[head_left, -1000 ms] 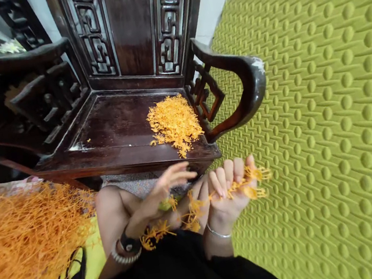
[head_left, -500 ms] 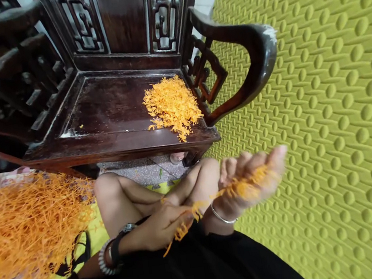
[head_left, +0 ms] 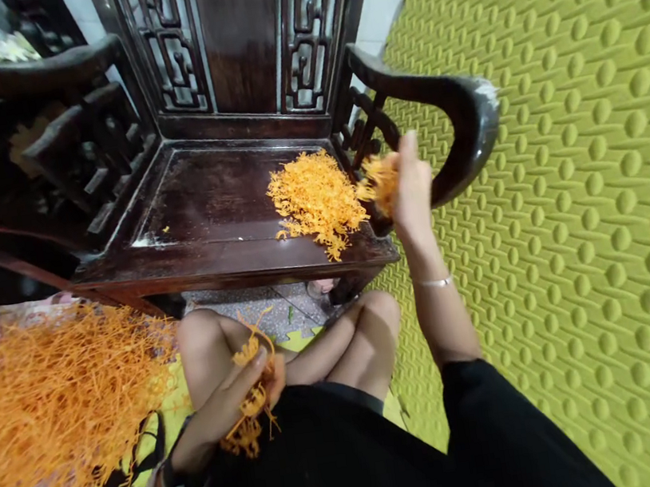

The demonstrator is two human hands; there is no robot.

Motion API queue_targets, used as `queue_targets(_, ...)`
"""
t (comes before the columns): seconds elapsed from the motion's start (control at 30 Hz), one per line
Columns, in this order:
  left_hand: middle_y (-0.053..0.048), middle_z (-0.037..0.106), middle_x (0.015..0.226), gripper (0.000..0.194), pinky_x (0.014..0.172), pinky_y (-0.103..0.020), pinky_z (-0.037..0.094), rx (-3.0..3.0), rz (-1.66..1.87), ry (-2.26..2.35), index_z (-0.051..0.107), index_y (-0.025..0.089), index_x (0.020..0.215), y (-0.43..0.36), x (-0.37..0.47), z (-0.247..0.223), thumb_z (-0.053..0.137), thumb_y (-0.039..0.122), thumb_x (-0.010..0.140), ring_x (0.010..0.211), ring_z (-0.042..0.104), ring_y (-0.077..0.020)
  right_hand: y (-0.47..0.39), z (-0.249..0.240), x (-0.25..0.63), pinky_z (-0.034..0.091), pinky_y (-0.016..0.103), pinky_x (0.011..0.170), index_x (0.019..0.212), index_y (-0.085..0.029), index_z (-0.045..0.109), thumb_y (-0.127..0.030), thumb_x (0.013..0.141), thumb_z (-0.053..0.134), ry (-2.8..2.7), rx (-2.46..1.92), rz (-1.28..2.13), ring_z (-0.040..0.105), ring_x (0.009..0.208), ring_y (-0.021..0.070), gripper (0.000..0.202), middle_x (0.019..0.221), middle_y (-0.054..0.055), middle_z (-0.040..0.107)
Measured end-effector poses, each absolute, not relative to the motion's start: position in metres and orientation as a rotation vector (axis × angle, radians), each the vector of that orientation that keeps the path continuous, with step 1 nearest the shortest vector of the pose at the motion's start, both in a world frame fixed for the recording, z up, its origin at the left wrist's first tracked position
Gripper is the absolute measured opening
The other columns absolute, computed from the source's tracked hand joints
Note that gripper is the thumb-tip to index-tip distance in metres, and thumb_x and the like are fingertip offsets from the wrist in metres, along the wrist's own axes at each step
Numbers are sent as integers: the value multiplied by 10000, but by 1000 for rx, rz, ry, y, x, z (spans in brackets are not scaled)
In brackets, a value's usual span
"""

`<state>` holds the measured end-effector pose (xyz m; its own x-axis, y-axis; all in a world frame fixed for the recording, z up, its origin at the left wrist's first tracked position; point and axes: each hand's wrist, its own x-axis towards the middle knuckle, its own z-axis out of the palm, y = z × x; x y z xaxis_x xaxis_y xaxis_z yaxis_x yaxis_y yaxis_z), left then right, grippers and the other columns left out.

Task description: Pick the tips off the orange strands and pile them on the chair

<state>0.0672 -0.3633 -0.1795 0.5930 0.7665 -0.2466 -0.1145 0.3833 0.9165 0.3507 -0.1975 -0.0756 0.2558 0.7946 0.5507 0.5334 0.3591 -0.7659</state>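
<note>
My left hand [head_left: 253,382] is closed around orange frilly strands [head_left: 252,401] above my lap, their curly ends poking out on both sides. Out to the right, my right hand [head_left: 412,187] grips a blurred bunch of orange curly pieces [head_left: 377,181] beside the chair's right armrest, thumb pointing up. Just left of that bunch, a pile of short orange curly pieces [head_left: 319,200] lies on the dark wooden seat [head_left: 204,204]. Their exact kind I cannot make out.
A large heap of long orange strands [head_left: 60,385] covers the floor at left, with black straps [head_left: 148,446] beside it. The curved armrest [head_left: 473,118] stands close to my right hand. Yellow bumpy foam matting [head_left: 572,241] fills the right side.
My right hand has moved up and forward from above my lap to the seat's right edge, carrying the orange pieces. My left hand has shifted left, still holding strands. The view has shifted slightly.
</note>
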Motion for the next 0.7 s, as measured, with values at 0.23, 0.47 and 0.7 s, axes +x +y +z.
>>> queue_targets(0.23, -6, 513, 502, 481, 479, -247, 354, 995, 757, 796, 636, 187, 711, -349, 80, -180, 454, 603, 870, 471, 451, -133, -106, -114, 341, 440, 437, 813, 823, -153, 589, -310, 896, 472, -1811, -1934, -29, 592, 859, 277, 210, 816, 125, 644)
queue_targets(0.47, -76, 692, 817, 206, 747, -354, 508, 1049, 1044, 863, 710, 232, 782, -333, 78, -190, 639, 425, 790, 910, 632, -270, -113, -145, 343, 404, 451, 966, 1319, -24, 422, -333, 802, 587, -1877, -1813, -78, 492, 1181, 339, 624, 1295, 264, 502)
queue_targets(0.7, -44, 719, 780, 177, 780, -320, 527, 659, 1457, 924, 721, 189, 817, -321, 89, -191, 729, 319, 698, 782, 667, -202, -130, -139, 328, 381, 461, 967, 977, -131, 635, -426, 892, 454, -1841, -1498, -192, 543, 1075, 303, 356, 1100, 181, 618)
